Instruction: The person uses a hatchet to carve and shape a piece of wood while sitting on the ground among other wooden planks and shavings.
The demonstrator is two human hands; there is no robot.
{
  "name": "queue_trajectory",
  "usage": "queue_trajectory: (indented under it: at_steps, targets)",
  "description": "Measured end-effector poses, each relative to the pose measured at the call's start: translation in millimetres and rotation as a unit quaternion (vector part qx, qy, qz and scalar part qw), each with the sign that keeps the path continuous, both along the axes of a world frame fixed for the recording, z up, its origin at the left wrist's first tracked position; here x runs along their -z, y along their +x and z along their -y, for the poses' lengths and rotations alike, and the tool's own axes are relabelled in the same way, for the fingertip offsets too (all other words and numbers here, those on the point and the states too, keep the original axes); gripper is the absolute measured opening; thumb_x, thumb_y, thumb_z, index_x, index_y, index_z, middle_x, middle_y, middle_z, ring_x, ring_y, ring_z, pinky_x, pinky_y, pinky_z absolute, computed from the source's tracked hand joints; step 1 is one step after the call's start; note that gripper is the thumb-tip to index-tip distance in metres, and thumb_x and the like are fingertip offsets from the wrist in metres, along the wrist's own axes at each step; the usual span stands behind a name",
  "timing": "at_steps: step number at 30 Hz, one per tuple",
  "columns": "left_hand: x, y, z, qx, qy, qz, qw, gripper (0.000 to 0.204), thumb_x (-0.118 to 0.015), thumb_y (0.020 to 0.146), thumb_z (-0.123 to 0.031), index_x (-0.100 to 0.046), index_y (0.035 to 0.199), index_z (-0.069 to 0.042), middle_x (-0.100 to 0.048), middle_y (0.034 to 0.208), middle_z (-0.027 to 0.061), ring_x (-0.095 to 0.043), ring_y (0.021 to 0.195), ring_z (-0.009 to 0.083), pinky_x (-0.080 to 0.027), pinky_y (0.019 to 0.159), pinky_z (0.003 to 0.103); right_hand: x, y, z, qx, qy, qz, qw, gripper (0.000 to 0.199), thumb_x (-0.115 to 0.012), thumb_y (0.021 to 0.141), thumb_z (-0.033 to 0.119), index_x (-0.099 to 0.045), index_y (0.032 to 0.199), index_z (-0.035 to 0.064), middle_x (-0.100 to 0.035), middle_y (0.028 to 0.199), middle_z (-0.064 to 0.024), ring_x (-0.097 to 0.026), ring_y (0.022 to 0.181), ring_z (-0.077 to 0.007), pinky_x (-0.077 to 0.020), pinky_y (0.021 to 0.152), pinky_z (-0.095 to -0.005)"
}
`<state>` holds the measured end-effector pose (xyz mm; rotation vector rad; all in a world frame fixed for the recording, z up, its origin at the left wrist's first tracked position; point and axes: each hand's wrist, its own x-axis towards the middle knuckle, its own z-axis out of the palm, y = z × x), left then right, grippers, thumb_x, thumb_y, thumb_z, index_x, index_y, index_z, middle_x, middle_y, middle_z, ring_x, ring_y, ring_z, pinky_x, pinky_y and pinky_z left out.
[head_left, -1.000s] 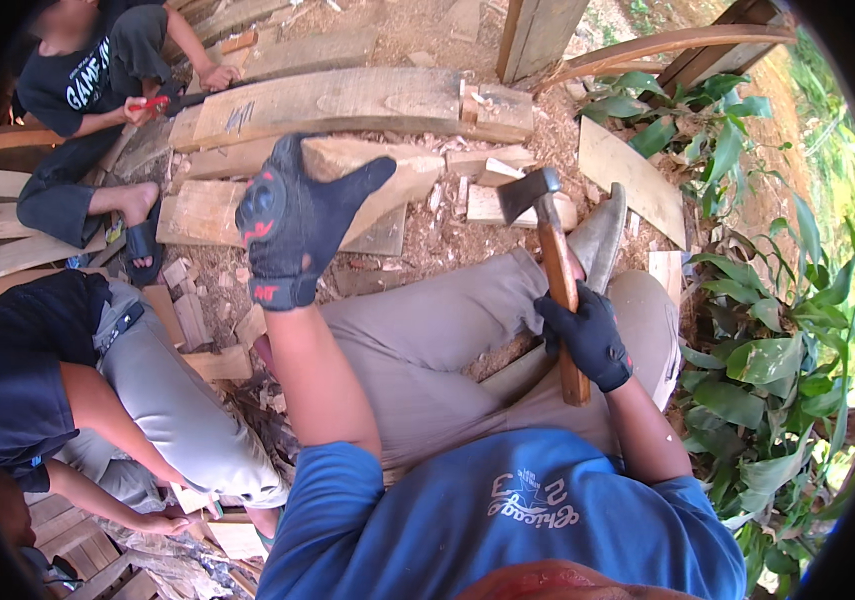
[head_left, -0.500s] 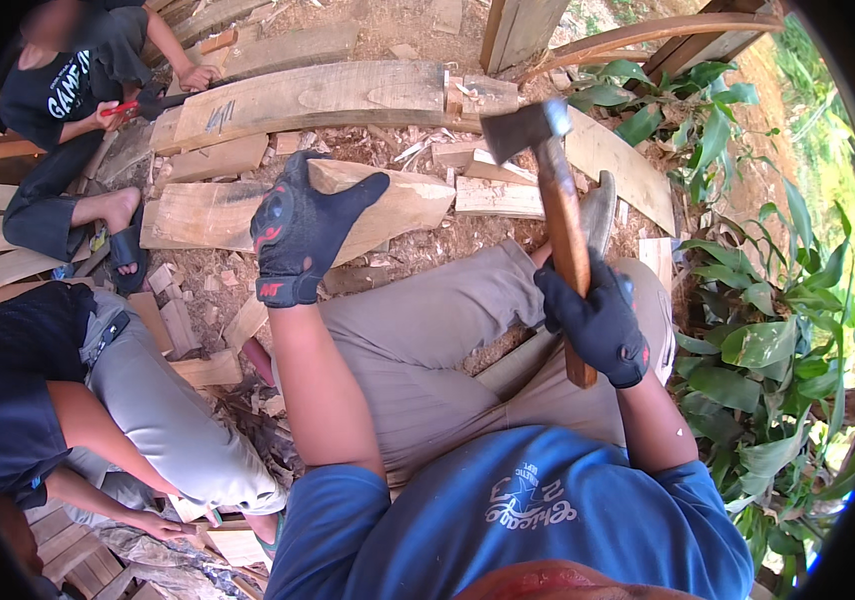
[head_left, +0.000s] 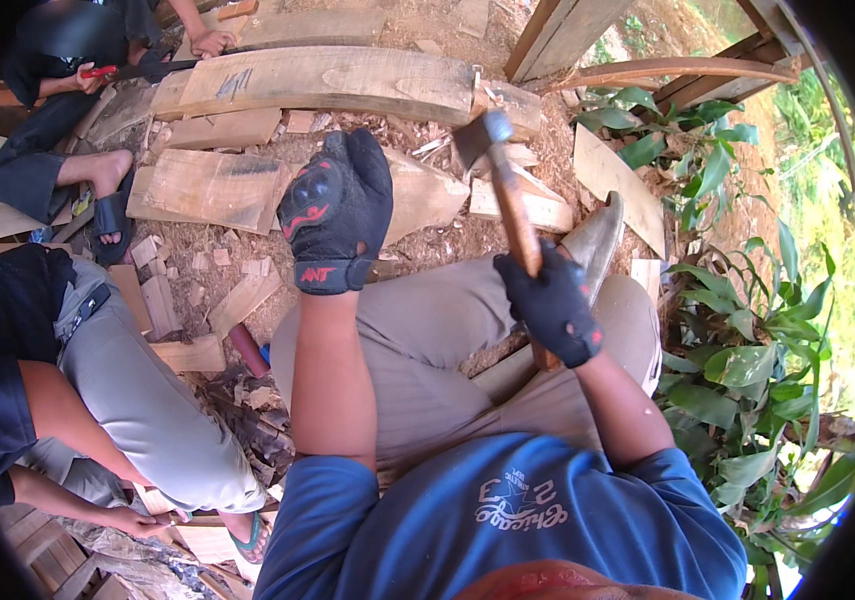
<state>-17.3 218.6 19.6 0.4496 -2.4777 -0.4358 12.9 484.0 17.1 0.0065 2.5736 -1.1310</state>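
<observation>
My right hand (head_left: 553, 305), in a black glove, is closed round the wooden handle of a hatchet (head_left: 515, 215). Its dark metal head is up, above the wood chips beyond my knee. My left hand (head_left: 338, 215), in a matching glove, is over a thick, short board (head_left: 203, 190) lying on the ground. The left thumb and fingers are drawn together, and whatever they hold, if anything, is hidden behind the glove. The board shows on both sides of that hand, its right end (head_left: 428, 195) cut to a slant.
A long curved plank (head_left: 338, 80) lies beyond the board, with chips and offcuts about. At far left a seated person (head_left: 58, 120) holds a red-handled tool; another person (head_left: 118, 380) bends close on my left. Leafy plants (head_left: 748, 350) stand at right, and a wooden post (head_left: 558, 40) rises behind.
My left hand has gone from spread, thumb out, to drawn together. The hatchet and right hand have moved left and a little lower in the picture. The whole view has shifted slightly.
</observation>
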Motion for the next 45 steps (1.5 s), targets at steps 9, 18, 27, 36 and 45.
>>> queue_trajectory:
  at_steps: [9, 18, 27, 36, 45]
  targets:
    - [-0.4, -5.1, -1.1, -0.007, 0.015, 0.007, 1.000, 0.045, -0.052, 0.110, -0.039, -0.071, 0.085, -0.007, -0.074, 0.077, 0.0222, -0.074, 0.072, 0.0437, -0.058, 0.064, 0.056, 8.8, 10.6, 3.7, 0.065, -0.038, -0.151, 0.986, 0.028, -0.073, 0.102, 0.030, -0.072, 0.109, 0.0023, -0.073, 0.085, -0.0204, -0.074, 0.077, -0.0386, -0.0561, 0.065, -0.0511]
    - [8.9, -3.4, 9.4, -0.046, -0.008, 0.021, 0.999, 0.045, -0.051, 0.109, -0.039, -0.071, 0.083, -0.008, -0.074, 0.076, 0.0216, -0.074, 0.071, 0.0433, -0.059, 0.065, 0.057, -54.1, -0.1, 6.0, 0.038, -0.008, 0.031, 0.999, 0.039, -0.076, 0.100, 0.037, -0.069, 0.112, 0.0015, -0.070, 0.074, -0.0131, -0.071, 0.064, -0.0233, -0.0567, 0.066, -0.0424]
    - [1.5, -8.2, -4.6, -0.019, -0.016, 0.005, 1.000, 0.045, -0.052, 0.109, -0.039, -0.071, 0.083, -0.008, -0.074, 0.076, 0.0215, -0.073, 0.070, 0.0436, -0.058, 0.065, 0.057, 109.6, 7.2, -29.0, -0.055, 0.170, -0.175, 0.968, 0.025, -0.072, 0.100, 0.028, -0.071, 0.107, 0.0037, -0.067, 0.079, -0.0126, -0.068, 0.063, -0.0318, -0.0545, 0.058, -0.0443]
    - [6.1, -4.7, 9.0, -0.058, 0.016, 0.030, 0.998, 0.047, -0.051, 0.108, -0.042, -0.072, 0.085, -0.007, -0.075, 0.079, 0.0226, -0.074, 0.073, 0.0448, -0.059, 0.068, 0.058, -56.5, -16.6, -0.2, 0.075, -0.115, 0.025, 0.990, 0.026, -0.077, 0.100, 0.026, -0.068, 0.096, 0.0015, -0.066, 0.066, -0.0048, -0.066, 0.056, -0.0135, -0.0507, 0.054, -0.0325]
    - [8.0, -7.6, 6.9, -0.017, -0.001, 0.001, 1.000, 0.046, -0.051, 0.109, -0.041, -0.072, 0.087, -0.007, -0.074, 0.077, 0.0218, -0.074, 0.073, 0.0443, -0.059, 0.067, 0.057, 90.9, -13.1, -16.8, -0.047, 0.163, -0.097, 0.981, 0.029, -0.078, 0.098, 0.030, -0.069, 0.098, 0.0022, -0.068, 0.066, -0.0073, -0.069, 0.059, -0.0170, -0.0538, 0.057, -0.0355]
